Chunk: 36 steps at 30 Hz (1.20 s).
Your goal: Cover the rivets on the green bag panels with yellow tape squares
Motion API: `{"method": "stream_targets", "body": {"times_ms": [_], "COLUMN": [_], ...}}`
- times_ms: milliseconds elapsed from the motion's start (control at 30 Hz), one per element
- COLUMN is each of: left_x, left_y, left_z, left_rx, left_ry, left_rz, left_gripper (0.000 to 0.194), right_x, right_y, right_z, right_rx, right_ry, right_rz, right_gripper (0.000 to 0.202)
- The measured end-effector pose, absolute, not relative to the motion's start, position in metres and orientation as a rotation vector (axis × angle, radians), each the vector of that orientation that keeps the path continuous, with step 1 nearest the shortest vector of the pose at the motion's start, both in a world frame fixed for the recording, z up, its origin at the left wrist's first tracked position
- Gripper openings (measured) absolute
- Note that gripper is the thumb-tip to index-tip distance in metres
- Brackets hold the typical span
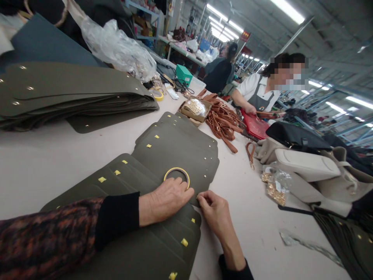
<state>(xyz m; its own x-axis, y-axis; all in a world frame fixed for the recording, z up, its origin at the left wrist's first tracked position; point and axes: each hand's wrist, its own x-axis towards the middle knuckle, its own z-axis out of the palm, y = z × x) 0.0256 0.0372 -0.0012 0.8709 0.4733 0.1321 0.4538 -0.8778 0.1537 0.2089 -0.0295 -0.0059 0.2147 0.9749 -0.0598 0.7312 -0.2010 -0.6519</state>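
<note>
Dark olive panels [175, 134] lie overlapped on the pale table, with small yellow tape pieces [117, 172] stuck on them and metal studs along the right side. My left hand [169, 199] rests over the panels, its fingers closed on a yellow tape roll [176, 168] that stands out beyond the knuckles. Just right of it, my right hand [214, 212] is at the panels' right edge. Its thumb and forefinger are pinched together; whatever is between them is too small to make out.
A stack of olive panels [72, 93] is at the left. Brown straps [223, 118] and a box of gold hardware [194, 108] lie beyond. Bags [307, 165] and hardware packets [276, 188] are at the right. Across the table, a person [264, 91] handles a red item.
</note>
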Motion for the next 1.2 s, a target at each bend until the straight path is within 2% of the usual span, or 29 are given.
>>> {"method": "stream_targets", "body": {"times_ms": [100, 200, 300, 500, 700, 833, 900, 1000, 1133, 1200], "left_x": [0.025, 0.024, 0.021, 0.018, 0.018, 0.018, 0.017, 0.017, 0.019, 0.019], "left_y": [0.039, 0.042, 0.045, 0.046, 0.049, 0.056, 0.058, 0.060, 0.058, 0.056], "left_z": [-0.001, 0.000, 0.004, 0.014, 0.017, 0.014, 0.013, 0.011, 0.006, 0.004], "left_rx": [2.920, 2.903, 2.878, 2.886, 2.891, 2.854, 2.808, 2.721, 2.681, 2.670], "left_ry": [0.707, 0.683, 0.671, 0.595, 0.549, 0.568, 0.568, 0.514, 0.399, 0.399], "left_rz": [0.246, 0.254, 0.289, 0.350, 0.361, 0.401, 0.464, 0.597, 0.737, 0.762], "left_gripper": [0.010, 0.012, 0.017, 0.016, 0.016, 0.014, 0.014, 0.017, 0.042, 0.046], "right_x": [0.209, 0.214, 0.221, 0.216, 0.206, 0.214, 0.219, 0.218, 0.202, 0.195], "right_y": [-0.029, -0.034, -0.043, -0.046, -0.030, -0.030, -0.034, -0.037, -0.035, -0.033], "right_z": [-0.008, -0.011, -0.014, -0.020, -0.010, 0.002, 0.005, 0.008, 0.014, 0.017], "right_rx": [-2.015, -2.011, -1.908, -1.831, -2.070, -2.007, -1.922, -1.783, -1.564, -1.484], "right_ry": [-1.607, -1.595, -1.680, -1.899, -1.711, -1.711, -1.673, -1.526, -1.573, -1.682], "right_rz": [0.597, 0.517, 0.377, 0.301, 0.445, 0.861, 0.913, 0.733, 0.546, 0.429], "right_gripper": [0.014, 0.028, 0.015, 0.021, 0.016, 0.016, 0.017, 0.019, 0.019, 0.019]}}
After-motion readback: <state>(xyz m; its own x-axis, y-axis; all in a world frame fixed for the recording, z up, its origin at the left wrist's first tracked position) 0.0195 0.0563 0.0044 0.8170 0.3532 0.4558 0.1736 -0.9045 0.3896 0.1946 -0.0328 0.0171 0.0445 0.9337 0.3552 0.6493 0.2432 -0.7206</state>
